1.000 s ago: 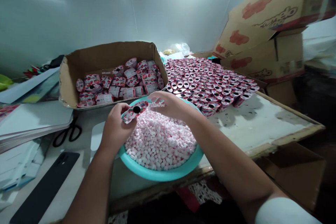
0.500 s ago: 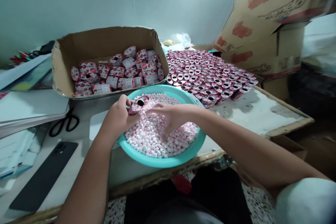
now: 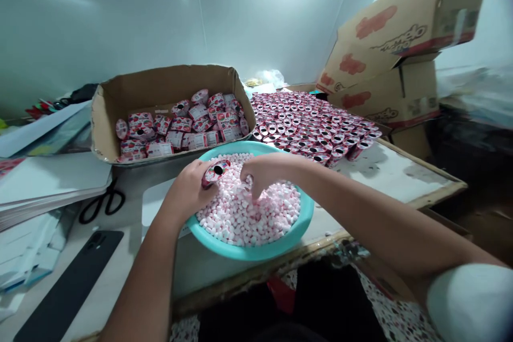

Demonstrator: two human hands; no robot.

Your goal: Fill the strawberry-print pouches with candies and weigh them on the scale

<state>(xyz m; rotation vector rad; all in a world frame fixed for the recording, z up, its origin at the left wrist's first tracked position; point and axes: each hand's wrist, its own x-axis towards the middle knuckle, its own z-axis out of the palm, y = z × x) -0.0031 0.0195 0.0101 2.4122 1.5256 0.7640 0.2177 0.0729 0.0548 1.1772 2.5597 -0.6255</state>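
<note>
A turquoise basin point(image 3: 306, 219) is full of small pink and white candies point(image 3: 232, 224). My left hand point(image 3: 190, 187) grips a small red-and-pink printed container point(image 3: 215, 172) over the basin's left part, its round dark opening facing up. In the middle of the basin, my right hand point(image 3: 266, 171) dips into the candies, fingers curled around some of them. Part of those fingers is hidden. Behind the basin stands a cardboard box point(image 3: 132, 88) holding several printed containers point(image 3: 180, 124) lying in a jumble.
Many upright containers point(image 3: 296, 123) with dark openings crowd the table point(image 3: 393, 171) at the back right. Large cartons point(image 3: 385, 37) are stacked beyond them. Black scissors point(image 3: 102, 203), a dark phone point(image 3: 72, 288) and stacked papers point(image 3: 48, 181) lie on the left.
My right hand has gone from reaching with spread fingers to curling them around candies. The left hand keeps the container near the same spot. The camera view has tilted up slightly.
</note>
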